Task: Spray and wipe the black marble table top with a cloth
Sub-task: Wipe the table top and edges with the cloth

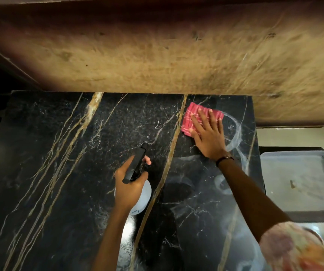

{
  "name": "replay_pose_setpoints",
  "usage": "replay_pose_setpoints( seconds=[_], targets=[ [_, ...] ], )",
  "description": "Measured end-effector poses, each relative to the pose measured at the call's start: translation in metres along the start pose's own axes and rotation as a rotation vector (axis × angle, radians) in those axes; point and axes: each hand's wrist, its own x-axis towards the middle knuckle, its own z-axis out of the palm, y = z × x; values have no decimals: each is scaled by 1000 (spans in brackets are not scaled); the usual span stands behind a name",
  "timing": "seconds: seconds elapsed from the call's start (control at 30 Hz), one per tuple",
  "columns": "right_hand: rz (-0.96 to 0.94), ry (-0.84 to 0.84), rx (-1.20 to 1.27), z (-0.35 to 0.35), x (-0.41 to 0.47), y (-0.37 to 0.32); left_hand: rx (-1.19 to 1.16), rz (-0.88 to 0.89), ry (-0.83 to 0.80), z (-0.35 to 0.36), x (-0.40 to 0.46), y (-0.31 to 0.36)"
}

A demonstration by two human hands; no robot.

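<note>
The black marble table top (pixel 63 173) with gold and white veins fills the lower view. My right hand (pixel 208 133) lies flat, fingers spread, pressing a folded red cloth (pixel 190 118) onto the far right part of the top. Wet curved smears (pixel 235 133) show around and below that hand. My left hand (pixel 131 182) holds a spray bottle (pixel 143 196) with a white body and a black head (pixel 135 163), nozzle pointing away over the middle of the table.
A brown stained wall (pixel 157 55) rises right behind the table's far edge. To the right of the table stands a grey plastic basket with a flat lid (pixel 298 178). A dark gap lies at the far left.
</note>
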Motion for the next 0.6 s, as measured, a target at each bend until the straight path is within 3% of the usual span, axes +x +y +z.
replay_pose_setpoints(
  seconds=[0.07, 0.2, 0.33, 0.5, 0.6],
  targets=[
    [-2, -8, 12, 2, 9, -25, -14, -9, -4, 3, -6, -2],
    [-241, -59, -50, 20, -25, -67, -28, 0, -12, 8, -18, -3],
    [-432, -68, -39, 28, -92, -50, -6, -9, -25, 9, -32, -7],
    [-217, -24, -90, 12, -97, 28, -22, -18, -5, 6, -48, -13],
    [-10, -3, 24, 8, -61, 11, -18, -27, 0, 5, -58, -19]
  ],
)
